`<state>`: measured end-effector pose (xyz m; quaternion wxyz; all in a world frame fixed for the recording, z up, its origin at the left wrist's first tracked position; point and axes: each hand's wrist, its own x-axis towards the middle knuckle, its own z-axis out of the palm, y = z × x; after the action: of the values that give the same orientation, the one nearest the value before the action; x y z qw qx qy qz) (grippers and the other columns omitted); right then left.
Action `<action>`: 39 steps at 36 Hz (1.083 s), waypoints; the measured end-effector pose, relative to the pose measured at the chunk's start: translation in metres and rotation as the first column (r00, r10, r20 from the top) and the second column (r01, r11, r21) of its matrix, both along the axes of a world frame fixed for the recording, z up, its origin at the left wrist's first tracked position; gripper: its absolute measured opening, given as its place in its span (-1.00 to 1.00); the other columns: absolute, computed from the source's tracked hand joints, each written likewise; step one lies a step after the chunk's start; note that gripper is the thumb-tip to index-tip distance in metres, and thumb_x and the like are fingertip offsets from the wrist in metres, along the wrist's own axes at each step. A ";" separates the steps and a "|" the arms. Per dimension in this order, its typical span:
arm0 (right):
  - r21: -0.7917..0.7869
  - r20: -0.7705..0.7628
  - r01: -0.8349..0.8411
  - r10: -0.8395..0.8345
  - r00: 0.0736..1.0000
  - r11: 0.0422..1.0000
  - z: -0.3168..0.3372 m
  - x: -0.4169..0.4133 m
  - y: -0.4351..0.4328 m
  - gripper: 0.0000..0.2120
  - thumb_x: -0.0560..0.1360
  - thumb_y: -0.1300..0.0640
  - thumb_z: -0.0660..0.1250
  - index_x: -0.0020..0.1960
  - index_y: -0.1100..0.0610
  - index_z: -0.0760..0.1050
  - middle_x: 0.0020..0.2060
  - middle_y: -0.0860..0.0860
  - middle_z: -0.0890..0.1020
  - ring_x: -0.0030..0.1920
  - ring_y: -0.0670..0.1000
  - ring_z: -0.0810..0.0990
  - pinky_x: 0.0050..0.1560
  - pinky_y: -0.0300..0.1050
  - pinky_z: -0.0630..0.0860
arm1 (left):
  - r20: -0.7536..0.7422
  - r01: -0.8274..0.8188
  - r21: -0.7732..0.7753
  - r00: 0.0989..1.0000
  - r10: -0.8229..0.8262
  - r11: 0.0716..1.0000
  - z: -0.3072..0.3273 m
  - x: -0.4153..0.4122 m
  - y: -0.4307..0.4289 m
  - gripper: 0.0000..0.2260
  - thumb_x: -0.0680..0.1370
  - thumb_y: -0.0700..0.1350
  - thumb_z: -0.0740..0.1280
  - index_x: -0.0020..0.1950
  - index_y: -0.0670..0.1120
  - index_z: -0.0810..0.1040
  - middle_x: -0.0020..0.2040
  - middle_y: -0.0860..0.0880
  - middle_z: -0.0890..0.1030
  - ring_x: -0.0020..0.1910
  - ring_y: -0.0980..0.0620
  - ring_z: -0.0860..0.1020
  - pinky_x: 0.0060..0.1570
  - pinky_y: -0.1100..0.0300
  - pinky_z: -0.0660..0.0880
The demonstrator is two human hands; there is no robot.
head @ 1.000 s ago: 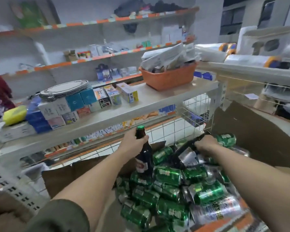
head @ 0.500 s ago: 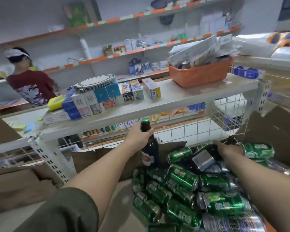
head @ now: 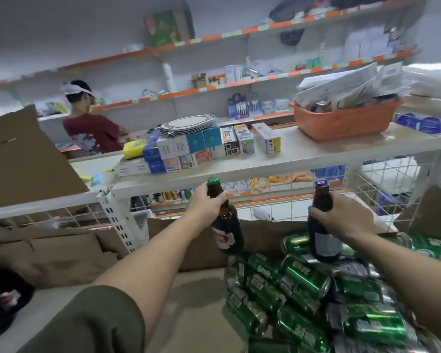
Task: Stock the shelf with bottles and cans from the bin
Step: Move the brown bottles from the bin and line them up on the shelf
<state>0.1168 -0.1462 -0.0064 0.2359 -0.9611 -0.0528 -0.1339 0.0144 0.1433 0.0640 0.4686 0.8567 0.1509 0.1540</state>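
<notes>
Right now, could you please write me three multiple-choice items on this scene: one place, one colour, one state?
1. Where does the orange basket stand? A. on the shelf B. in the bin C. on the floor
2. What colour caps the bottle in the left hand? A. red B. green C. white
3. The right hand is: A. open and idle B. gripping a second bottle C. pushing a can
Answers: A, it sits on the shelf top; B, its cap is green; B, the hand wraps the glass.

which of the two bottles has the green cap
The green-capped bottle in the left hand, with a red-and-white label. The other bottle, in the right hand, has a bluish cap.
</notes>
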 end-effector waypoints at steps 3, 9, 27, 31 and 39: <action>0.038 0.095 -0.090 0.086 0.992 0.995 0.031 -0.003 0.027 -0.63 0.38 -0.30 0.37 -0.11 0.00 0.49 -0.26 0.01 0.57 -0.28 0.10 0.52 -0.28 -0.08 0.47 | 0.017 -0.041 -0.004 0.999 0.041 0.999 0.008 -0.013 0.023 -0.83 0.63 -0.04 0.40 0.17 -0.06 0.52 0.10 -0.04 0.61 0.12 -0.08 0.56 0.10 0.05 0.47; 0.116 0.110 -0.352 0.340 0.934 0.929 0.077 -0.030 0.115 -0.70 0.40 -0.19 0.44 -0.05 0.02 0.54 -0.24 0.03 0.62 -0.24 0.10 0.55 -0.24 -0.05 0.48 | 0.058 -0.188 0.002 0.981 0.187 0.982 0.028 -0.056 0.082 -0.84 0.61 0.00 0.41 0.12 0.05 0.47 0.10 -0.02 0.59 0.15 -0.09 0.56 0.24 -0.05 0.51; 0.399 0.033 -0.698 0.751 0.659 0.595 0.066 -0.280 0.454 -0.79 0.43 -0.07 0.46 -0.18 0.05 0.52 -0.32 -0.08 0.61 -0.33 -0.11 0.57 -0.49 -0.29 0.40 | 0.039 -0.593 0.112 0.804 0.593 0.797 0.018 -0.372 0.341 -0.78 0.58 0.04 0.44 0.14 -0.03 0.57 0.09 -0.01 0.63 0.10 -0.06 0.58 0.12 0.07 0.50; 0.496 0.025 -0.689 0.785 0.619 0.528 0.050 -0.329 0.516 -0.75 0.41 -0.09 0.47 -0.04 0.05 0.56 -0.18 -0.04 0.65 -0.22 -0.15 0.60 -0.30 -0.22 0.50 | 0.046 -0.694 0.109 0.719 0.693 0.712 0.008 -0.431 0.395 -0.64 0.58 0.14 0.41 0.30 0.01 0.54 0.25 0.00 0.60 0.25 -0.12 0.56 0.27 -0.06 0.50; 0.449 -0.027 -0.726 0.820 0.572 0.521 0.039 -0.378 0.615 -0.74 0.40 -0.11 0.45 -0.02 0.02 0.57 -0.17 -0.06 0.65 -0.21 -0.13 0.62 -0.20 -0.14 0.58 | 0.026 -0.752 0.071 0.658 0.752 0.656 0.000 -0.478 0.472 -0.50 0.50 0.31 0.38 0.37 0.13 0.52 0.26 0.08 0.62 0.22 -0.07 0.59 0.22 -0.13 0.54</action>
<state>-0.2612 0.4686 0.0326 0.4607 -0.7758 -0.4210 0.0931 -0.4637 0.6151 0.0644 0.3301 0.7351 0.4867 0.3373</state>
